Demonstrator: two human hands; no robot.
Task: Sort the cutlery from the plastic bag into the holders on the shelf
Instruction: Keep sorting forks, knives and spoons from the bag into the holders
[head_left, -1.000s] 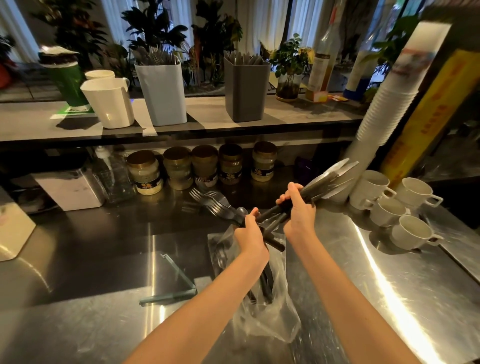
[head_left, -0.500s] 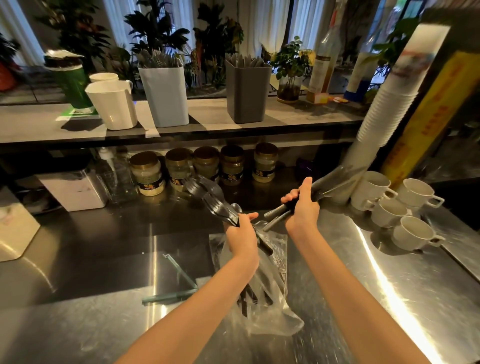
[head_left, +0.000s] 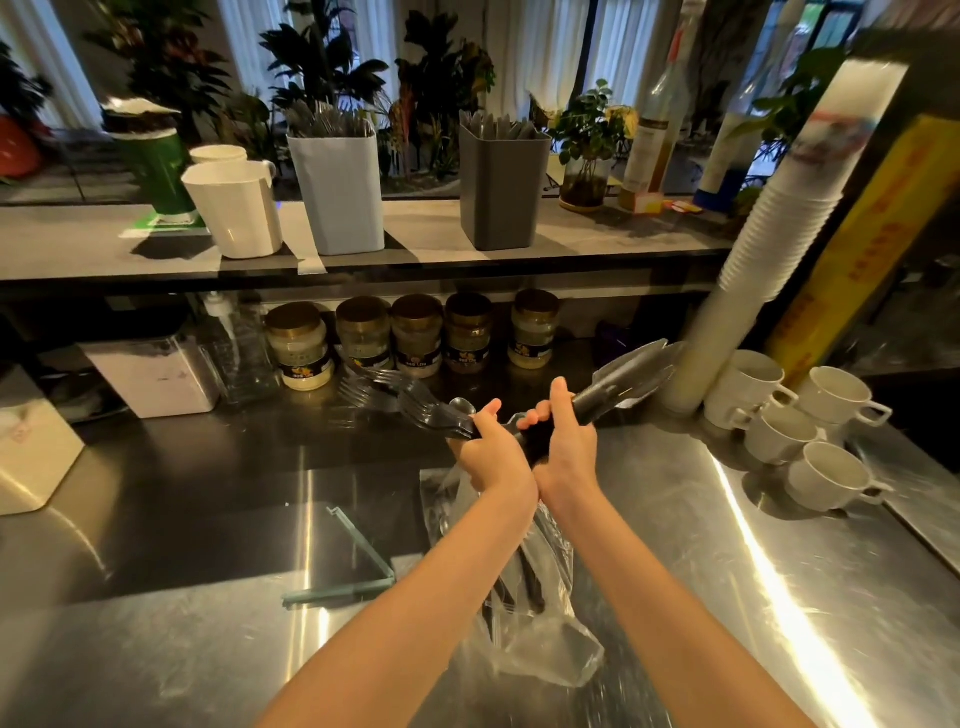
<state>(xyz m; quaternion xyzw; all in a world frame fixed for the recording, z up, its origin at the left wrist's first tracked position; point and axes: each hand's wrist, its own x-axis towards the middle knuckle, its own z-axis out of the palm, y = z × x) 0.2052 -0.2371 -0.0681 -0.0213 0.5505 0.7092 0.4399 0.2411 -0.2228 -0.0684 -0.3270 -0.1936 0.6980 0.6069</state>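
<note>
My left hand (head_left: 493, 449) grips a bunch of black plastic forks (head_left: 415, 402) whose tines point left. My right hand (head_left: 563, 441) grips a bunch of black plastic knives (head_left: 628, 374) whose blades point up and right. Both hands are side by side above the clear plastic bag (head_left: 540, 639), which lies on the steel counter (head_left: 727, 597) with more dark cutlery inside. On the shelf (head_left: 104, 249) stand a light grey holder (head_left: 340, 192) with forks in it and a dark grey holder (head_left: 501, 187) with knives in it.
A white jug (head_left: 234, 208) and a green cup (head_left: 156, 169) stand left on the shelf. Several jars (head_left: 415, 338) line up under the shelf. Stacked paper cups (head_left: 769, 244) and white mugs (head_left: 810, 431) are at the right. A glass piece (head_left: 358, 566) lies on the counter.
My hands drew apart and have now come back together, right hand moving left. The fork bunch has dropped lower and flatter. The bag stays on the counter.
</note>
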